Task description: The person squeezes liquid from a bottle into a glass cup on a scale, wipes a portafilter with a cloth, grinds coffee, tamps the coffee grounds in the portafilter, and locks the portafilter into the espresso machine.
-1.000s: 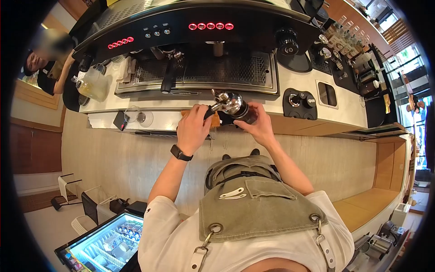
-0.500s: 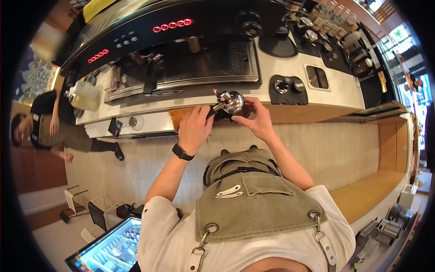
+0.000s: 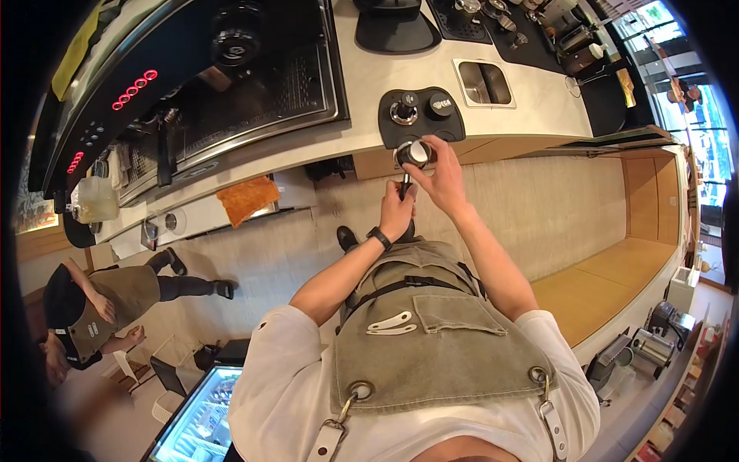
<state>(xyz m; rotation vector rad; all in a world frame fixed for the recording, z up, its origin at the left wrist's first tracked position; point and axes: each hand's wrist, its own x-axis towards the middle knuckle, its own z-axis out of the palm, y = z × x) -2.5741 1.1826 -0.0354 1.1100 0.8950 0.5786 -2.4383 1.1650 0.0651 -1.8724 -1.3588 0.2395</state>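
1. Swinging away from the espresso machine (image 3: 177, 54), the portafilter (image 3: 406, 179) is now held near the black mat (image 3: 450, 131) on the counter.
2. Left hand (image 3: 399, 209): fingers wrapped around its handle.
3. Right hand (image 3: 444, 182): thumb and fingers clamped on a container (image 3: 419, 152) at the portafilter's head, silver end now up.
4. Work seems shifted to the mat.

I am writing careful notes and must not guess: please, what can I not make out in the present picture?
In the head view:
Inside of the silver metal portafilter with a black handle: hidden by the small round silver metal piece in the right hand.
Most of that handle: hidden inside the left hand.
Top of the long black espresso machine: cut off by the upper edge.
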